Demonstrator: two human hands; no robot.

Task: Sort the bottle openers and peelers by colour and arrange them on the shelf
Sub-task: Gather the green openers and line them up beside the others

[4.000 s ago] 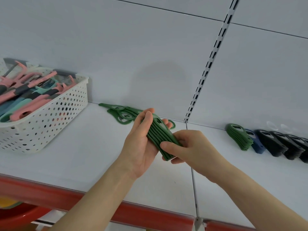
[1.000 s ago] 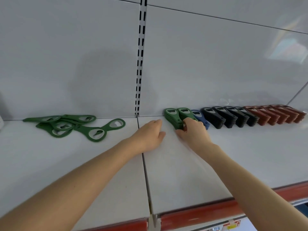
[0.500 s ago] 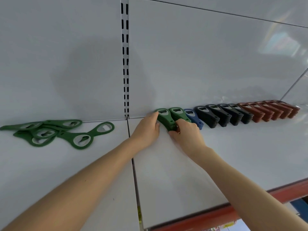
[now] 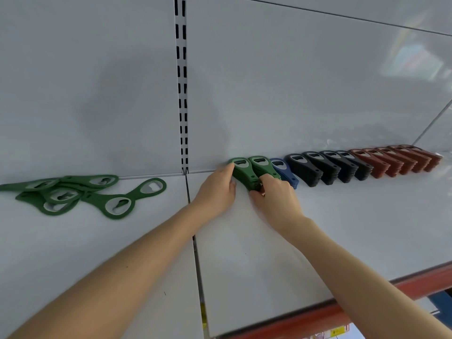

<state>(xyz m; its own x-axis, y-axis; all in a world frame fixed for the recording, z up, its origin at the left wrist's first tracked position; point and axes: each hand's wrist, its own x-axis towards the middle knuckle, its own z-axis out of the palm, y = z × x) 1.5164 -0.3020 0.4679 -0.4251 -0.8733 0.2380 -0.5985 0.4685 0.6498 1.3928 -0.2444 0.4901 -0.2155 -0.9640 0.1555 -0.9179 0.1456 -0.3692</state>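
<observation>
Step in hand: seating a green stack (image 4: 241,171) of bottle openers at the left end of the row along the back of the shelf (image 4: 342,228). The stack stands on edge, tilted toward the rear panel, and touches a second green stack (image 4: 263,166) on its right. The left hand (image 4: 217,192) lies against the stack's left flank, fingers fairly straight and pressing, enclosing nothing. The right hand (image 4: 274,196) is curled round the near end of the stack, thumb beneath, gripping it. To the right the row runs blue stack (image 4: 283,170), black stacks (image 4: 325,167), red stacks (image 4: 396,160), each close against the next, colours kept together. Loose openers (image 4: 80,192), also green but of a flatter two-ringed type, lie in an untidy heap on the shelf left of the slotted upright (image 4: 182,81), well apart from the row. No peelers are in view. Judgement: the green stack is placed or nearly so and is being squared up; the colour order of the row appears sound. The next move calls for both hands to let go without toppling the tilted stack, which looks liable to slide or fan out, and then for the loose heap to be gathered, aligned and set in order. Risk: a nudge at the row's end may disturb the neighbouring stacks, since they stand so close
</observation>
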